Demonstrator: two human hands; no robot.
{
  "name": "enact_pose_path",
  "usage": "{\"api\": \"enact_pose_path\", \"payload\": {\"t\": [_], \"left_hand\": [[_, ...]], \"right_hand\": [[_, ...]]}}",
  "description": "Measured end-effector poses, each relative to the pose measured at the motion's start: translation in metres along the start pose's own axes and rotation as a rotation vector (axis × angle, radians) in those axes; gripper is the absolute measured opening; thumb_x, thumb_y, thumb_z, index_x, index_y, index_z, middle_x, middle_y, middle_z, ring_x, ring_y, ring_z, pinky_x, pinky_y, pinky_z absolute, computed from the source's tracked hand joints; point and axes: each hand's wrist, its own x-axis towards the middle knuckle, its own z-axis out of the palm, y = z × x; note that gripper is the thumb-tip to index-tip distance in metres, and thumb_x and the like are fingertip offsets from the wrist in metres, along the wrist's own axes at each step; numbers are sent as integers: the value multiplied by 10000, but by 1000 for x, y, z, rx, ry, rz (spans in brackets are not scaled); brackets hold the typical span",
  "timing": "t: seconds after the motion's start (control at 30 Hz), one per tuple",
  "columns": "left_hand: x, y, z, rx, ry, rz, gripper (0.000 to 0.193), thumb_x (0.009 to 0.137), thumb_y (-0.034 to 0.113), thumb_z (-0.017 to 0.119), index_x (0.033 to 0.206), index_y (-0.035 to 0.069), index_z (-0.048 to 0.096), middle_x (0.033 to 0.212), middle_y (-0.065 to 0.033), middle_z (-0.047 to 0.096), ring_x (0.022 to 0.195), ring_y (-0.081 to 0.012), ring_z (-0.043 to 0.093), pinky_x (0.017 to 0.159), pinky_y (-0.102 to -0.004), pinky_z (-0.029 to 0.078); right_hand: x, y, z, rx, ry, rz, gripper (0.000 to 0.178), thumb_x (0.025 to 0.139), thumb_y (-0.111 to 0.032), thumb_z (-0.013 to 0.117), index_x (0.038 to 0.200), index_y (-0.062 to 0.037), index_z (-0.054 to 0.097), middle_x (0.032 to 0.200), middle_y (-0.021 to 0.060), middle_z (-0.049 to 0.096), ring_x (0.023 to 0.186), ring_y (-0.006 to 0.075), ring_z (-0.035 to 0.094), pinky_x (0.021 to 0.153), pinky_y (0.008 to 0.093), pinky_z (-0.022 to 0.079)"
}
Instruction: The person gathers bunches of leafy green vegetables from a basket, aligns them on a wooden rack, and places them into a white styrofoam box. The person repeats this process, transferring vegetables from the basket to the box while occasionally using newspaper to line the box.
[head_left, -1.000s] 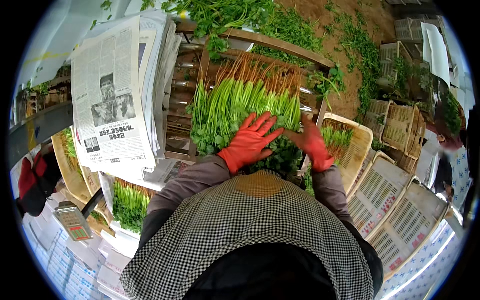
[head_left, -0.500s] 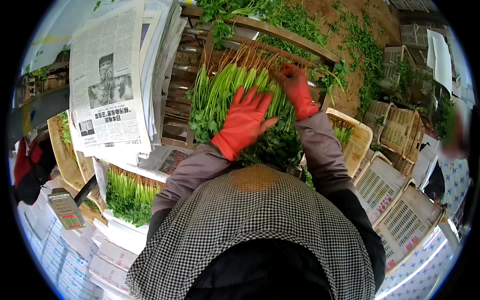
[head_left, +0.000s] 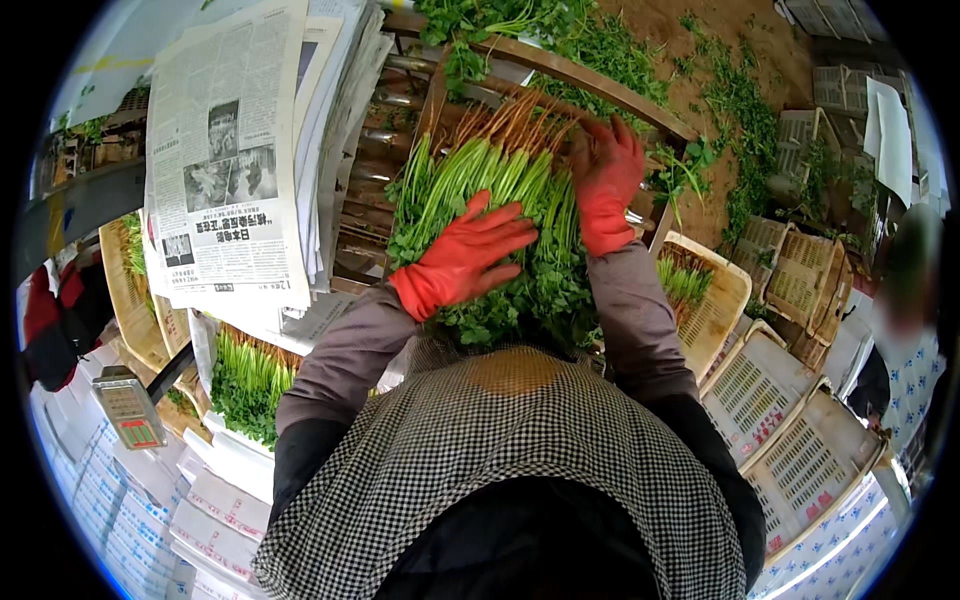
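While the bunch of leafy green stalks lies in the upper middle of the frame on the slatted worktop, its long axis runs roughly up and down, leaning slightly right at the upper end. The brown roots point to the upper edge, the leaves to the lower.

The left hand, in a red glove, rests across the lower left of the bunch with fingers apart; stalks and roots lie beyond it. The right hand, gloved too, is at the bunch's upper right edge, fingers bent, near the roots; whether it clamps any stalks, I cannot tell.

Writing shows in several places. The newspapers at upper left carry dark headlines, upside down in the frame, and grey photographs. Red characters mark the pale crates at lower right, and red print the white boxes at lower left. The small grey device at left bears a red-and-green panel.
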Motion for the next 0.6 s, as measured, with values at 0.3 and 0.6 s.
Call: {"api": "enact_pose_path", "payload": {"t": [0.3,0.6], "left_hand": [[-5,-25,-13,-452,99,-137,656,914,116,596,1521,46,358,1564,-189,366,1482,-346,294,1223,-484,160],[5,36,2,196,-84,-117,684,807,369,744,1371,41,539,1391,-169,529,1392,-325,411,1182,-540,230]], "right_hand": [[-24,7,13,210,-556,127,295,861,-449,716,943,-181,810,1333,122,637,1343,318,478,1191,455,221],[-23,9,8,169,-496,-73,308,936,-347,627,1021,-81,757,1290,174,636,1285,392,492,1124,480,316]]}}
